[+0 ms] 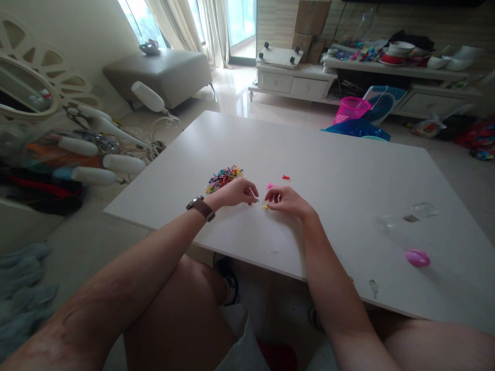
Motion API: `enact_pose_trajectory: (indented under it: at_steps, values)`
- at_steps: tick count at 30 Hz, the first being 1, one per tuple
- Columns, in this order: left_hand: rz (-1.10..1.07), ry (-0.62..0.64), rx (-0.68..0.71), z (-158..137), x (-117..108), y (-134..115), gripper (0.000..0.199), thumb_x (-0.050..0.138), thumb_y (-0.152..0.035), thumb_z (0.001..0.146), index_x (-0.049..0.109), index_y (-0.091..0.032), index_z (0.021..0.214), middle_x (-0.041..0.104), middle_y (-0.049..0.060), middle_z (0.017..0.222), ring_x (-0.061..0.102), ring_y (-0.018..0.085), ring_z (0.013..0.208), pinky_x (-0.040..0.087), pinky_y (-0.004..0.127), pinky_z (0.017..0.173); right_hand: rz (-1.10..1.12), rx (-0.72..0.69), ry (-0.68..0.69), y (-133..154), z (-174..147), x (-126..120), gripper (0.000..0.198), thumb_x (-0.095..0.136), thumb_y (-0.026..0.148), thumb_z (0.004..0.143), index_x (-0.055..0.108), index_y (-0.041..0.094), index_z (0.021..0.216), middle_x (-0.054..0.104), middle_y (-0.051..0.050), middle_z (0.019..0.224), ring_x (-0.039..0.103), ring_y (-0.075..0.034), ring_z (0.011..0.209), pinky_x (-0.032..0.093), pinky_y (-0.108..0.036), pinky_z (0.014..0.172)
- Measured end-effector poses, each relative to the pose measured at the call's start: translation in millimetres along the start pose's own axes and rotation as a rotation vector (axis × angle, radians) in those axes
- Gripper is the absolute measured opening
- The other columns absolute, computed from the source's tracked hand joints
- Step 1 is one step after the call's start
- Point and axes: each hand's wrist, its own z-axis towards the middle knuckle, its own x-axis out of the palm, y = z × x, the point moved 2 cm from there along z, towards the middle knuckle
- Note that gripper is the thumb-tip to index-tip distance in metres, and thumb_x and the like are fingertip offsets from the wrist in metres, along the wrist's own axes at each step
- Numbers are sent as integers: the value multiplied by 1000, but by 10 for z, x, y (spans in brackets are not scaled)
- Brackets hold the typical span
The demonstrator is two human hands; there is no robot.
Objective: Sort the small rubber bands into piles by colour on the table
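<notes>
Left hand [244, 192]: I am seeing its grip nearly closed, pinching one dark piece [258, 200]. Right hand [285, 200]: grip half-curled by a yellow piece [265, 207] at its 8 o'clock; whether it is holding it, I cannot tell. Lying apart: pink piece [270, 185] at its 11, red piece [285, 177] at its 12. Outstanding, I am judging: most pieces, lying in the multicoloured pile [223, 179] at the left hand's 10 o'clock
</notes>
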Motion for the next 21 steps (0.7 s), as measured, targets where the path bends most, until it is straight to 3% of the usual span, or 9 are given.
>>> enact_pose_trajectory:
  at_steps: [4,9,13,21]
  values:
    - [-45,4,13,9,15,-15,11,73,-18,79,73,-13,89,77,6,70,72,16,67,50,23,61,181,-75,2,64,26,55,20,80,33,74,73,18,86,68,-1,80,62,-14,73,48,-27,66]
    - [-62,17,45,42,27,-8,12,75,-20,78,72,-13,86,76,6,69,72,16,66,51,23,60,352,-36,-3,21,60,118,25,81,40,76,74,17,86,72,-3,80,66,-16,75,53,-29,69]
    - [-103,20,48,51,39,-32,12,75,-20,78,70,-13,86,76,6,69,72,16,66,52,23,61,392,-32,-26,9,59,110,32,83,43,74,76,18,91,74,-4,84,68,-18,79,55,-31,73]
    - [-195,6,57,26,34,-78,19,78,-24,79,69,-14,91,77,7,74,74,18,71,53,25,64,388,-66,-103,26,38,24,29,81,45,75,72,19,83,71,-3,81,67,-18,77,55,-32,72]
